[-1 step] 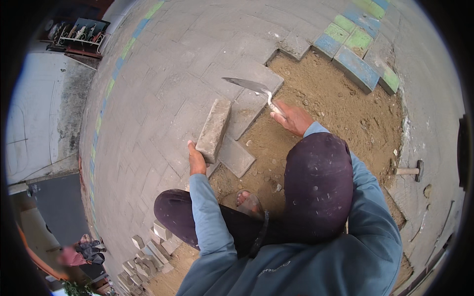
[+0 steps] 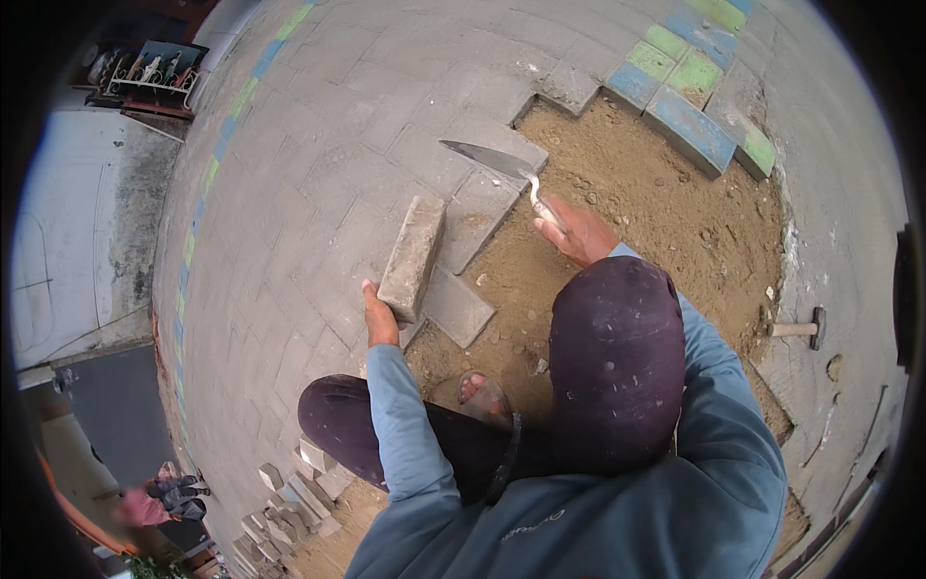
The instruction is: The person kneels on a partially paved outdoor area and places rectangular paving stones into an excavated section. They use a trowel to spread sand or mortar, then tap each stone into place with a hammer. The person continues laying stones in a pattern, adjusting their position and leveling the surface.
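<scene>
My left hand (image 2: pixel 382 317) is closed around the near end of a grey paving block (image 2: pixel 413 259), which is tilted above the laid pavers. In my right hand (image 2: pixel 579 232) is the pale handle of a pointed trowel (image 2: pixel 490 159). Its metal blade points left over the pavers, with nothing seen on it. Beneath and beyond my right hand spreads a bed of bare sand (image 2: pixel 666 183). The stepped edge of the laid grey pavers (image 2: pixel 479 214) borders this sand on the left.
A hammer (image 2: pixel 799 329) lies on the concrete to the right. Blue and green painted pavers (image 2: pixel 693 130) edge the sand at the far right. Loose paving blocks (image 2: pixel 280 511) are heaped at the lower left. A person (image 2: pixel 159 502) is farther off, beyond the heap.
The trowel and my right hand sit very slightly farther right. My left hand still holds the paving block; the whole view has shifted slightly.
</scene>
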{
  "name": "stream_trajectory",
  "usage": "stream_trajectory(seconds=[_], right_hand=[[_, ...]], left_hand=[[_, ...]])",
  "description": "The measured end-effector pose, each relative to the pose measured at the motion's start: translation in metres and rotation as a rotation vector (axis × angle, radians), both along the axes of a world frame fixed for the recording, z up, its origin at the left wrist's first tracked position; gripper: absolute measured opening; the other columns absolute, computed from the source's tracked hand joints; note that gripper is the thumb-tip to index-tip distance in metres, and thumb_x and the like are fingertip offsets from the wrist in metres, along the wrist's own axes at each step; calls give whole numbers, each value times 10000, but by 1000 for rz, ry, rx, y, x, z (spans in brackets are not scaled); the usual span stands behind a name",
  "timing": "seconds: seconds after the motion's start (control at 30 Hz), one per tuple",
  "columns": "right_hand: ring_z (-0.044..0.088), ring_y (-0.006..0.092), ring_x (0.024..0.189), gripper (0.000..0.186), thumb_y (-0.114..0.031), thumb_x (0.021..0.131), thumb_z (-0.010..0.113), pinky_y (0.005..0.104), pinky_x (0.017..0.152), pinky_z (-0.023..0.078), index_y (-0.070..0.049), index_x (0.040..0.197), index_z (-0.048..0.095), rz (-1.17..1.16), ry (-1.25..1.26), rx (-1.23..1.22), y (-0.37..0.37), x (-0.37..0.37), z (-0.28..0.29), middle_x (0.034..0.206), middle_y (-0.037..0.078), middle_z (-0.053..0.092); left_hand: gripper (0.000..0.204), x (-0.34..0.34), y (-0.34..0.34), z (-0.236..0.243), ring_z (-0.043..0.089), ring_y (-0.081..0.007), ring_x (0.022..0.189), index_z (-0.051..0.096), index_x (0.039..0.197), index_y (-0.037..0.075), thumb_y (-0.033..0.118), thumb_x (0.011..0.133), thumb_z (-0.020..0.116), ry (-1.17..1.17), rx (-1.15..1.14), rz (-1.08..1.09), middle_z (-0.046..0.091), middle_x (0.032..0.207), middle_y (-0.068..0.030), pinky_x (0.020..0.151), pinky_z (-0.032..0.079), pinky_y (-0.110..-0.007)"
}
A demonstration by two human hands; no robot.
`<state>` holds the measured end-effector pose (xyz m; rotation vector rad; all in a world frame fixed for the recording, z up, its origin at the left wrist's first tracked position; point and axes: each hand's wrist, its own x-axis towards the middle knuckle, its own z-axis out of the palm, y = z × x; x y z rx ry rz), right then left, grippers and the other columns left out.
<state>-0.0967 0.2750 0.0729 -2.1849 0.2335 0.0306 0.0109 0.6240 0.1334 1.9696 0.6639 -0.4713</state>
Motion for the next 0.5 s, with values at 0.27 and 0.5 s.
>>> stream_trajectory(seconds=[0.27, 0.5], right_hand=[[663, 462, 1033, 466, -380, 1026, 589, 499, 868, 519, -47, 1348, 540, -488, 199, -137, -41, -228, -29, 1140, 286, 665], [657, 478, 1040, 502, -407, 1051, 521, 503, 863, 516, -53, 1406, 490, -947, 451, -195, -25, -410, -43, 1162, 297, 655]], left_hand=[[1006, -24, 22, -10, 510, -349, 1345, 401, 1531, -28, 755, 907, 510, -133, -22, -490, 528, 1443, -236, 1144, 386, -438], [1254, -93, -87, -50, 466, -487, 1304, 168, 1616, 37, 453, 673, 883, -429, 950, -832, 393, 1458, -347, 1118, 384, -511]])
